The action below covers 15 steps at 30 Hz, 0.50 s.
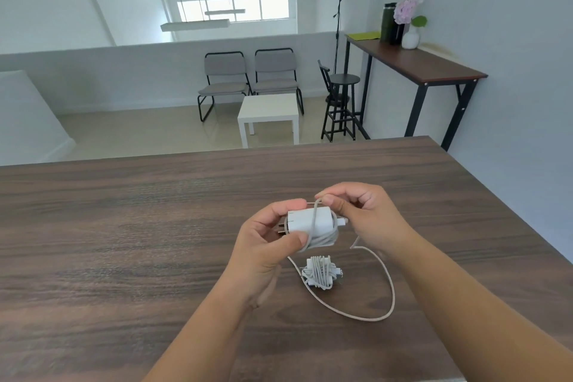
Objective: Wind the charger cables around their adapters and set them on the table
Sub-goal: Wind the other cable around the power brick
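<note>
My left hand (263,245) grips a white charger adapter (305,220) above the dark wooden table (124,242), thumb below and fingers above, its prongs pointing left. A few turns of pale cable wrap the adapter. My right hand (362,214) pinches that cable (372,313) just above the adapter's top right corner. The loose rest of the cable hangs down and loops over the table towards me. Beneath my hands lies a second white adapter (319,271), fully wound in its own cable.
The table's far edge runs just beyond my hands and its right edge slants away at the right. Behind stand two grey chairs (248,80), a small white side table (268,115), a black stool (339,102) and a tall console table (415,62) with a vase.
</note>
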{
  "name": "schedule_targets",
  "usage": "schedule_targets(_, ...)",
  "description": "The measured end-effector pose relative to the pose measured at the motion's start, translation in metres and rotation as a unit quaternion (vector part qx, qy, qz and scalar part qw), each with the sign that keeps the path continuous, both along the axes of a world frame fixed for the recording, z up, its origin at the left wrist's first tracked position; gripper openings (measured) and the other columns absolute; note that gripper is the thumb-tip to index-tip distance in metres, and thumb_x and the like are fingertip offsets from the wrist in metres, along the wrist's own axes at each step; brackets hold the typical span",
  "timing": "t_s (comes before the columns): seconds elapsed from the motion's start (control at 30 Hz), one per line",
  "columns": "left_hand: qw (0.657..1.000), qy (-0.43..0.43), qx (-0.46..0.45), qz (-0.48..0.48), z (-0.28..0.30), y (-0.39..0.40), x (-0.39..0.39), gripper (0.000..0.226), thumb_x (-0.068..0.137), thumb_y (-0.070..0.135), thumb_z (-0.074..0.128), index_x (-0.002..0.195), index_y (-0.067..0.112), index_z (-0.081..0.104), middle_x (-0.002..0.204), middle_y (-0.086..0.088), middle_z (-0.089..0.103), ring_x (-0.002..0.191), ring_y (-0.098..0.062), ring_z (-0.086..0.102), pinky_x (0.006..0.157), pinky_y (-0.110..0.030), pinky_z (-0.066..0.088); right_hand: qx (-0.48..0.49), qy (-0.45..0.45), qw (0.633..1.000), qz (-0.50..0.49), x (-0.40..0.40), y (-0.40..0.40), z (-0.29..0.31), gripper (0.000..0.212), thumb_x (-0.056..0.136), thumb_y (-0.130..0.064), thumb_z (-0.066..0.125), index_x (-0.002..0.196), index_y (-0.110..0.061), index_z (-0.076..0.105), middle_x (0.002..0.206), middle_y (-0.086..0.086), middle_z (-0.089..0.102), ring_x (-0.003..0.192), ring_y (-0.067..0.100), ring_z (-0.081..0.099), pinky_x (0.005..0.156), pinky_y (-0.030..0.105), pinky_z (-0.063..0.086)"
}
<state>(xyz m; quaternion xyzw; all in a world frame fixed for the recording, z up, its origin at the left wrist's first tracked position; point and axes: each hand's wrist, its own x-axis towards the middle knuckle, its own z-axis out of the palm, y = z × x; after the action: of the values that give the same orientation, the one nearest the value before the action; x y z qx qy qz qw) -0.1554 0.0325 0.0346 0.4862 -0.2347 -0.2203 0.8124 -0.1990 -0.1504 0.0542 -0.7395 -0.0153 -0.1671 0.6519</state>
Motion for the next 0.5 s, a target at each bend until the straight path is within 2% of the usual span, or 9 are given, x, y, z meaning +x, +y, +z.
schedule_targets(0.07,1.000,0.022,-0.018,-0.008,-0.001,-0.003,-0.002,0.047,0.061,-0.004,0.077,0.105,0.015,0.075,0.101,-0.006,0.071,0.090,-0.016,0.067,0.076,-0.026,0.055,0.060,0.010,0.998,-0.005,-0.003,0.000,-0.007,0.011,0.083,-0.013,0.065,0.086,-0.013,0.075,0.084,0.004,0.076,0.080,0.015,0.068,0.072,0.025,0.054)
schedule_targets(0.17,0.999,0.037,-0.030,0.000,-0.003,-0.010,-0.005,0.045,0.064,-0.006,0.076,0.106,0.010,0.073,0.108,-0.013,0.068,0.093,-0.018,0.067,0.075,-0.025,0.055,0.073,0.014,0.997,-0.031,-0.009,0.001,-0.016,0.029,0.087,0.005,0.059,0.082,-0.017,0.077,0.087,0.003,0.076,0.083,0.014,0.069,0.074,0.025,0.054)
schedule_targets(0.27,0.997,0.067,-0.046,-0.015,-0.004,-0.017,-0.009,0.057,0.044,0.008,0.094,0.098,0.009,0.076,0.097,-0.012,0.070,0.083,-0.018,0.069,0.070,-0.024,0.056,0.072,0.026,0.996,-0.045,-0.015,0.003,-0.020,0.037,0.079,0.018,0.058,0.086,-0.013,0.076,0.089,0.007,0.076,0.084,0.018,0.070,0.073,0.031,0.058)
schedule_targets(0.37,0.996,0.069,-0.051,-0.026,-0.007,-0.023,-0.012,0.062,0.037,0.018,0.098,0.095,0.011,0.077,0.090,-0.008,0.072,0.079,-0.016,0.069,0.069,-0.023,0.056,0.065,0.027,0.996,-0.054,-0.018,0.001,-0.022,0.032,0.076,0.019,0.062,0.090,-0.007,0.075,0.091,0.010,0.076,0.083,0.020,0.070,0.071,0.032,0.058)
schedule_targets(0.43,0.997,0.058,-0.050,-0.032,-0.007,-0.024,-0.012,0.059,0.043,0.017,0.097,0.098,0.011,0.076,0.093,-0.009,0.072,0.082,-0.016,0.069,0.071,-0.024,0.055,0.061,0.030,0.996,-0.062,-0.018,-0.004,-0.026,0.032,0.076,0.018,0.062,0.091,-0.006,0.075,0.089,0.013,0.075,0.080,0.019,0.069,0.070,0.032,0.056)
schedule_targets(0.5,0.996,0.057,-0.057,-0.028,-0.005,-0.025,-0.011,0.048,0.057,0.007,0.089,0.102,0.008,0.072,0.101,-0.012,0.069,0.085,-0.017,0.069,0.074,-0.025,0.056,0.029,0.036,0.996,-0.074,-0.019,-0.007,-0.031,0.030,0.080,0.010,0.061,0.090,-0.014,0.076,0.081,0.018,0.072,0.070,0.016,0.060,0.065,0.030,0.050)
